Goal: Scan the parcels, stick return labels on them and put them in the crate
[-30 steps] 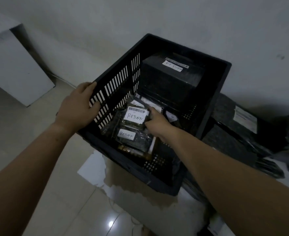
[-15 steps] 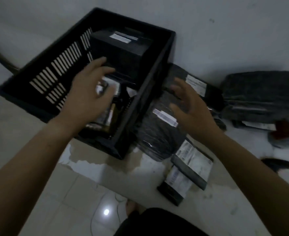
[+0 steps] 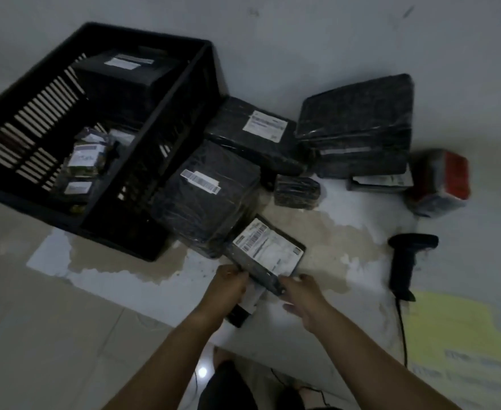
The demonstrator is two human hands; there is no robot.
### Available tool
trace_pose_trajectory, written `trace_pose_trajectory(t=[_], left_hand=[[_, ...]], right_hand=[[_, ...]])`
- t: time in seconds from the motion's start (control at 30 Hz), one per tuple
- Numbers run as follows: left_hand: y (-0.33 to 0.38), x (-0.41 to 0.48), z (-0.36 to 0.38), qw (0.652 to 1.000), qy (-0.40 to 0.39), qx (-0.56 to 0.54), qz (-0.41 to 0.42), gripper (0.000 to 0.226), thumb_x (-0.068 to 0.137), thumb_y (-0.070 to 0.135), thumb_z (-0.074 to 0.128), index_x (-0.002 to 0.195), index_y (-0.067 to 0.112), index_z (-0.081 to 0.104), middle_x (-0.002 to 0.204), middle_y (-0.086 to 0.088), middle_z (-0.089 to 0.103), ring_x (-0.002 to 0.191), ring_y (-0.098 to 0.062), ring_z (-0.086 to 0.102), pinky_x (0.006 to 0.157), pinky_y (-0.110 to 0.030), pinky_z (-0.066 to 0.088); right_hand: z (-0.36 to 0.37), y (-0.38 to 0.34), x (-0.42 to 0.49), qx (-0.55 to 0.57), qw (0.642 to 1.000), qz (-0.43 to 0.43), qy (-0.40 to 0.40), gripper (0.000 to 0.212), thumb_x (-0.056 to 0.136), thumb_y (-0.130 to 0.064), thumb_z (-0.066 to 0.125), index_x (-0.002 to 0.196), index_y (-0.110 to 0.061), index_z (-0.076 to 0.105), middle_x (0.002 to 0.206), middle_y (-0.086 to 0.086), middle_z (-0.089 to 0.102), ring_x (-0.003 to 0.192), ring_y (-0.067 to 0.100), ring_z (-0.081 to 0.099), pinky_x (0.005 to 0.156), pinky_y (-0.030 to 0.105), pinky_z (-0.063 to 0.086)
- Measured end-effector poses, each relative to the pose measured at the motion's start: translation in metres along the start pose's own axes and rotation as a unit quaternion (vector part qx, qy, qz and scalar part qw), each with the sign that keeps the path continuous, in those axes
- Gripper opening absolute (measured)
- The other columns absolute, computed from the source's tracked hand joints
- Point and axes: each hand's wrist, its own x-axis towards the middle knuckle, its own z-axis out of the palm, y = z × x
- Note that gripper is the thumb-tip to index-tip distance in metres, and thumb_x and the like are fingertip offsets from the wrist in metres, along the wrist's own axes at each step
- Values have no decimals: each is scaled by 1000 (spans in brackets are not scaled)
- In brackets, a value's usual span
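Observation:
A black slotted crate (image 3: 184, 93) stands at the left and holds a dark box and several small parcels with white labels. Both hands hold a flat black parcel (image 3: 268, 253) with a white shipping label, tilted up off the floor in front of me. My left hand (image 3: 228, 287) grips its near left corner. My right hand (image 3: 302, 297) grips its near right edge. Another flat parcel (image 3: 243, 312) lies underneath, mostly hidden. A black barcode scanner (image 3: 403, 261) lies on the floor to the right.
Several black wrapped parcels lie between the crate and the wall, the nearest (image 3: 204, 196) against the crate's side. A red and clear packet (image 3: 441, 184) sits at the far right. A yellow sheet (image 3: 456, 344) lies at the lower right, beside the scanner's cable.
Both hands have left the crate and come down to the flat parcel near me, taking hold of it. The view has swung right and down.

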Motion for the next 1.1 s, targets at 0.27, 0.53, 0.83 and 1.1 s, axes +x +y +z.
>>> trace_pose_trajectory(t=[0.27,0.53,0.83,1.1], left_hand=[[3,24,46,985,1,-161,-58,36,101,20,62,132,4,52,118,-14,70,97,-28,74,69,-32,61],[20,23,107,984,-64,-164,-18,32,103,8,54,129,26,45,121,0,65,101,-20,67,64,-26,58],[17,35,134,993,-25,-111,11,33,106,10,48,136,22,49,130,-1,63,113,-19,63,97,-40,54],[24,41,152,993,-51,-101,25,31,107,8,43,133,23,51,123,4,66,105,-14,65,75,-21,57]], right_hand=[[-22,4,-17,78,994,-66,-31,7,95,-9,64,102,-7,65,86,10,69,64,18,59,56,27,47],[-153,-2,-25,-187,930,-240,206,27,85,-26,75,101,-13,58,98,4,62,81,19,60,71,31,46],[-222,-27,61,-221,915,-209,265,75,79,-34,82,133,-4,39,126,23,58,103,39,64,82,47,55],[-237,-24,13,16,980,-166,109,32,93,-14,63,123,-7,56,105,13,67,88,28,67,80,45,55]])
